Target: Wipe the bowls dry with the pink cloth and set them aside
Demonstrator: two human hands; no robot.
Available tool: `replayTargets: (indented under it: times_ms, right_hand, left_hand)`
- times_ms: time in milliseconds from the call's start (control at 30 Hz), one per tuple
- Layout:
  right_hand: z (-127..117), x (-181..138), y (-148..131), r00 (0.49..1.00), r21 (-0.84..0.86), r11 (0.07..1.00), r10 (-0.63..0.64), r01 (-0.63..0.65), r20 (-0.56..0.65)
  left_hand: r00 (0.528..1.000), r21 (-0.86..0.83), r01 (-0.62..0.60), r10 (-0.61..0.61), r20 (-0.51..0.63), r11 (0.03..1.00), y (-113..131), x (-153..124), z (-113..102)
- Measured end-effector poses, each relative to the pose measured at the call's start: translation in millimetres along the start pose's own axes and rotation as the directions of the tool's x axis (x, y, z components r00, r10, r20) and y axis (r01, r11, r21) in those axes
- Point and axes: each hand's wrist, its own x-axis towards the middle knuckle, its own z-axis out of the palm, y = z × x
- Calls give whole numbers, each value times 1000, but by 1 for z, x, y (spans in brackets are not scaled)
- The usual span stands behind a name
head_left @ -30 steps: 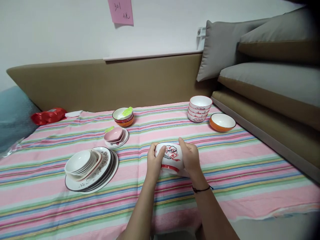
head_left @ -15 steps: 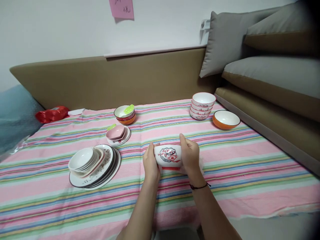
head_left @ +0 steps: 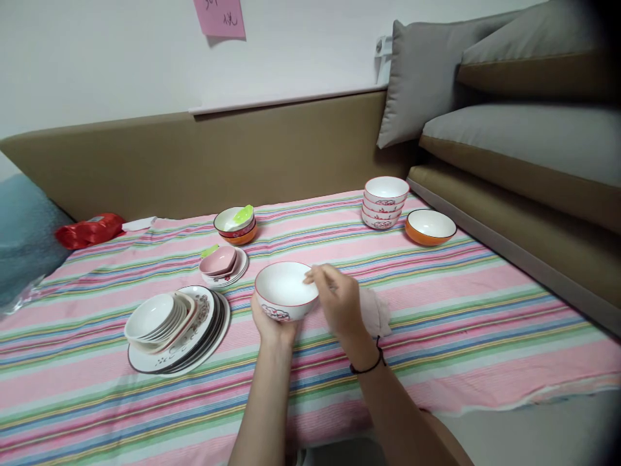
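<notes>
A white bowl (head_left: 284, 285) with a red rim and a red-and-black drawing on its side is held above the cloth, its mouth up and tipped towards me. My left hand (head_left: 274, 323) cradles it from below, fingers hidden beneath. At the right rim, my right hand (head_left: 339, 299) is closed, its fingertips on the rim and just inside. A pale crumpled cloth (head_left: 374, 312) lies behind the right hand. Matching bowls (head_left: 385, 204) stand stacked at the back right, beside an orange bowl (head_left: 430, 228) with a white inside.
On the left are stacked plates (head_left: 204, 336) bearing small white bowls (head_left: 151, 316). Behind them sit a pink dish (head_left: 218, 260) on small plates and nested bowls (head_left: 235, 223) holding a green dish (head_left: 243, 213). A red shiny bundle (head_left: 91, 230) lies far left; cushions (head_left: 524, 139) rise at right.
The bowl has turned from its side to mouth-up and moved left. My left hand has gone underneath it, and my right hand has shifted to its rim. The view has moved slightly.
</notes>
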Motion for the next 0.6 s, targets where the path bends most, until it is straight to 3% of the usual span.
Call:
replayTargets:
  times_ms: [67,133,200,267,300,500,600]
  right_hand:
    - [-21,8,11,990,-66,989,130,-133,-47]
    - [-48,13,29,968,-348,905,251,-244,-26]
    - [-73,14,50,900,-615,697,433,-368,-48]
    - [-91,13,66,803,-738,503,589,-450,-88]
    - [-96,12,72,768,-751,459,633,-474,-98]
    - [-95,15,78,618,-586,524,785,-617,51]
    - [-92,13,72,585,-521,573,794,-633,163]
  left_hand:
    - [994,-3,-108,108,-29,994,10,2,-1]
    - [986,-13,-154,153,-67,988,18,1,-2]
    - [983,-22,-164,161,-85,986,21,0,-2]
    - [986,-25,-147,145,-86,989,22,0,-2]
    - [989,-29,-126,123,-82,992,21,0,-2]
    - [997,-73,-15,10,-76,997,14,2,-5]
    - [993,-51,-32,27,-112,998,14,2,-5]
